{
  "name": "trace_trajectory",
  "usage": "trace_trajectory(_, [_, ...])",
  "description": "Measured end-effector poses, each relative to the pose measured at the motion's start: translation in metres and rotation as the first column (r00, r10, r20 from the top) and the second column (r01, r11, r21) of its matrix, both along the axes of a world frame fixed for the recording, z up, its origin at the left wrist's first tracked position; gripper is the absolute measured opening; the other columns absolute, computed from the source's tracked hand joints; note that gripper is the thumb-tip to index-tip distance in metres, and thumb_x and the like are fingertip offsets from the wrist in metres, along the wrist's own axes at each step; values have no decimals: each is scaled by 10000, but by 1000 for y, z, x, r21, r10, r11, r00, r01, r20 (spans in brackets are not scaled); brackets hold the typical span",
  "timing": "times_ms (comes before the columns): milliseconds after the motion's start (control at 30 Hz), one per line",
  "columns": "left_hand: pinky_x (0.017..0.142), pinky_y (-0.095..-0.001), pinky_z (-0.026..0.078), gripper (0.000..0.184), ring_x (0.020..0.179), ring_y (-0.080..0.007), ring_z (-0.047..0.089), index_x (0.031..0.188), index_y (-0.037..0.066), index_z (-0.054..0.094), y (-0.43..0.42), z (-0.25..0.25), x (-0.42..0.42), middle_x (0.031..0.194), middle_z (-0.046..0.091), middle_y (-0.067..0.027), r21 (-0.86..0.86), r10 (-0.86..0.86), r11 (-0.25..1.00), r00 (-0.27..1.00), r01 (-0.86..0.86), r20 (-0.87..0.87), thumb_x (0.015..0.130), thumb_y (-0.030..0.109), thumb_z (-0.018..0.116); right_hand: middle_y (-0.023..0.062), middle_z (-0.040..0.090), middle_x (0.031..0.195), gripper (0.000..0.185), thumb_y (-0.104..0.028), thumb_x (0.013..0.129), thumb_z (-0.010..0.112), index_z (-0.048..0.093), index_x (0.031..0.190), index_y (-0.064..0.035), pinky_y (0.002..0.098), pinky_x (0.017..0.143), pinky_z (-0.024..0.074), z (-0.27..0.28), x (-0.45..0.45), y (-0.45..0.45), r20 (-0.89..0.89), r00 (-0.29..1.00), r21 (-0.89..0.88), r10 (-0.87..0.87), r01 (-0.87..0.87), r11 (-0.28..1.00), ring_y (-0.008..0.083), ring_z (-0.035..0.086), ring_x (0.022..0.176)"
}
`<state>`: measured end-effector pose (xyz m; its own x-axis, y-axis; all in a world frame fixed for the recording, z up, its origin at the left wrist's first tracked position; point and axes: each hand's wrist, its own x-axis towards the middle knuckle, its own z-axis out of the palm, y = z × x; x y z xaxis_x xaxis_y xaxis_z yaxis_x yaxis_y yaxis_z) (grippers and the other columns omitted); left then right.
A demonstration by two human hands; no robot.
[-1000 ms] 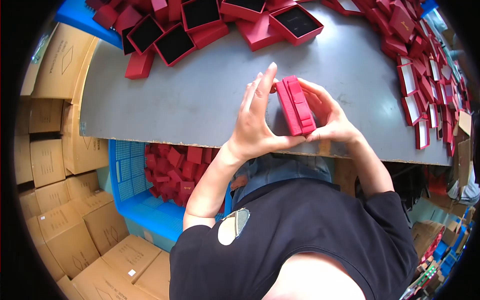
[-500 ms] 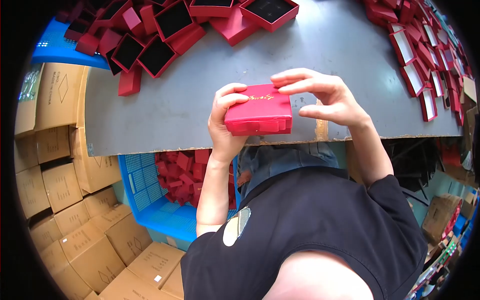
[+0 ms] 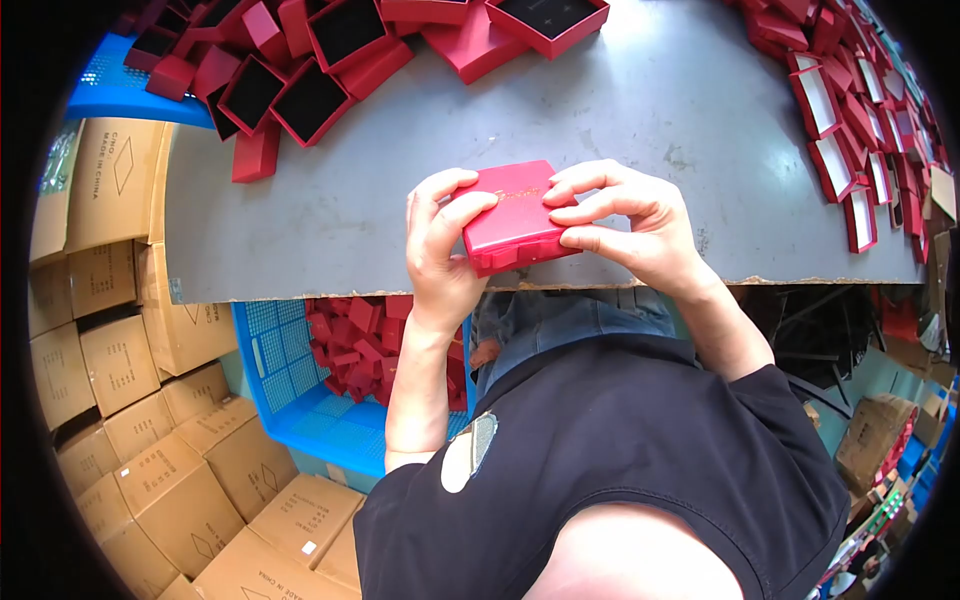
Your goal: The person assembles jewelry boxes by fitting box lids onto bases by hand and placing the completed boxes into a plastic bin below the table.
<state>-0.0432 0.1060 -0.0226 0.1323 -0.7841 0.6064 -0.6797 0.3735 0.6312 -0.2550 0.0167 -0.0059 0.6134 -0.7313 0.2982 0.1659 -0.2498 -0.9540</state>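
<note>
A closed red box (image 3: 515,215) with gold lettering on its top and a ribbon bow on its near side is held above the front part of the grey table (image 3: 350,220). My left hand (image 3: 445,235) grips its left side, fingers bent over the top edge. On the right, my right hand (image 3: 635,220) has its fingertips and thumb on the box's right edge. The undersides of the box and of the fingers are hidden.
Open red boxes with black inserts (image 3: 312,103) lie at the table's back left. Red lids with white insides (image 3: 830,160) pile up on the right. Below the table edge stands a blue crate (image 3: 335,435) of small red boxes (image 3: 350,345). Cardboard cartons (image 3: 165,490) are stacked at left.
The box has turned from standing on edge to lettered top up, with its bow toward me. My right hand moved off it, then closed back on its right edge.
</note>
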Motion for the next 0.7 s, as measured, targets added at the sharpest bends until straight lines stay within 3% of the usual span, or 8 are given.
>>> trace_trajectory(133, [904, -404, 503, 460, 1094, -318, 569, 1057, 102, 701, 1, 7, 3, 1161, 623, -128, -15, 15, 1000, 997, -14, 71, 625, -33, 788, 129, 731, 1006, 176, 51, 755, 792, 766, 916, -16, 408, 992, 507, -1, -1, 1, 13, 1000, -4, 2, -2, 1000, 253, 665, 1069])
trace_trajectory(233, [903, -417, 499, 465, 1088, -321, 565, 1052, 101, 709, 3, 14, 2, 1149, 622, -127, -29, 53, 998, 983, -49, 178, 618, -57, 766, 129, 725, 982, 126, 58, 777, 775, 755, 886, -1, 389, 946, 526, 0, 2, 1, 15, 999, 19, -32, 32, 999, 247, 674, 1034])
trace_trajectory(333, [912, -419, 488, 471, 1072, -312, 572, 1057, 100, 702, 2, 13, 2, 1140, 627, -119, 2, 73, 997, 986, -74, 153, 616, -47, 780, 122, 723, 966, 77, 61, 803, 754, 745, 863, 13, 371, 907, 536, 1, 5, 1, -14, 997, 8, -76, 77, 997, 242, 676, 1012])
trace_trajectory(433, [910, -397, 487, 476, 1058, -300, 579, 1060, 100, 695, 2, 0, 1, 1136, 631, -114, 65, 74, 995, 997, -73, -14, 615, -34, 798, 118, 726, 974, 45, 47, 822, 742, 736, 853, 16, 352, 881, 538, -5, 10, -1, 89, 993, 379, -79, 39, 924, 234, 676, 1002])
trace_trajectory(533, [902, -369, 495, 486, 1053, -286, 595, 1080, 100, 669, 2, -3, 1, 1135, 632, -119, 66, 68, 996, 994, -63, -90, 633, -27, 814, 125, 729, 976, 41, -12, 854, 749, 724, 880, 9, 356, 902, 526, -10, 7, -4, 139, 983, 515, -116, 28, 857, 223, 674, 992])
trace_trajectory(600, [904, -369, 495, 488, 1056, -284, 600, 1085, 100, 660, 3, -3, 2, 1135, 630, -121, 72, 74, 995, 990, -66, -124, 640, -28, 815, 131, 729, 966, 57, -49, 878, 749, 719, 895, -4, 370, 934, 511, -15, 5, -8, 162, 976, 521, -149, 44, 853, 222, 675, 987])
trace_trajectory(700, [910, -373, 493, 492, 1058, -285, 602, 1087, 100, 652, 4, -3, 3, 1134, 628, -120, 71, 85, 995, 989, -77, -118, 641, -27, 818, 131, 728, 967, 36, 5, 856, 750, 727, 883, 7, 351, 906, 529, -16, 3, -10, 173, 963, 453, -204, 106, 885, 219, 683, 965])
